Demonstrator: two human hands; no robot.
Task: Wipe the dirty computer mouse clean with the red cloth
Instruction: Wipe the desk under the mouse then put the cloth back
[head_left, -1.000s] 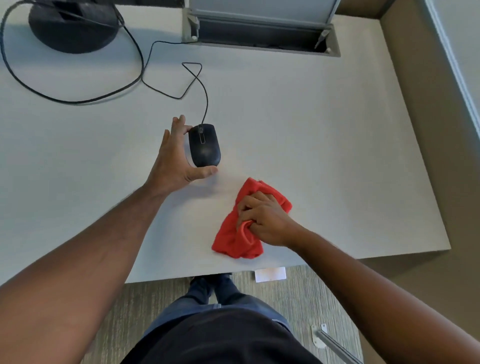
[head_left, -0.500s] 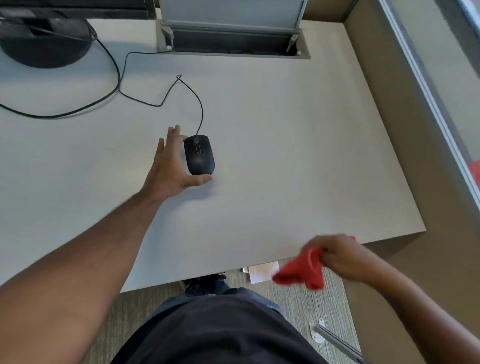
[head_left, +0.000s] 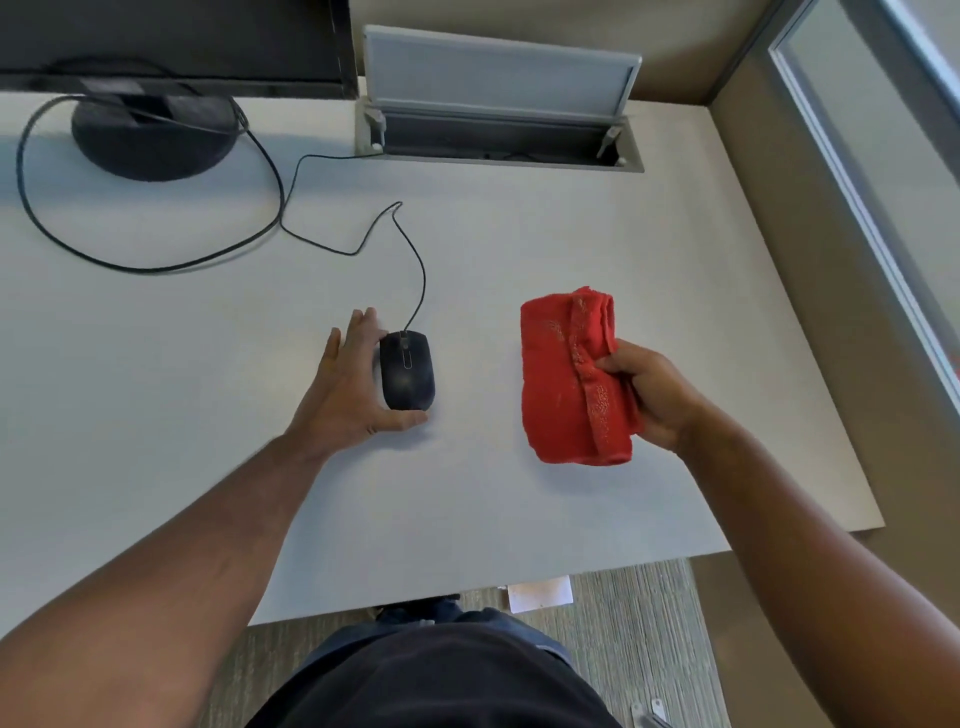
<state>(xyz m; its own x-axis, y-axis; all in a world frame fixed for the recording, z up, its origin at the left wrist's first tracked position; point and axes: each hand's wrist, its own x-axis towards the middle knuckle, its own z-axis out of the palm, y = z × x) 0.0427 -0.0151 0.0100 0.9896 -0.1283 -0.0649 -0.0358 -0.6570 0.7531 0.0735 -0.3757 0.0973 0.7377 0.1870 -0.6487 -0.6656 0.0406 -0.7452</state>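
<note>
Red terry cloth (head_left: 569, 374), folded into a thick pad, is gripped along its near-right edge by the right hand (head_left: 649, 395), fingers closed over the fold, and it appears to be held just above the white desk (head_left: 571, 234) rather than laid on it, though contact at its lower end cannot be ruled out. The black wired computer mouse (head_left: 407, 370) is found flat on the desk to the left of the cloth, with a bare strip of desk between them, so that the pad is to be carried leftward and slightly away from the body to reach it. The mouse's long axis runs away from the person, its cable (head_left: 415, 280) leaving the far end toward the monitor stand (head_left: 150, 135); strokes along that axis would be judged the natural ones. The mouse is steadied by the left hand (head_left: 353, 384), which is open and cupped against its left side, the thumb tucked against the near end and the fingers laid alongside, not wrapped over the top. The upper shell is thus left exposed on the side facing the cloth. The left hand is the nearer of the two, already in contact; the wiping itself is judged not yet begun.
</note>
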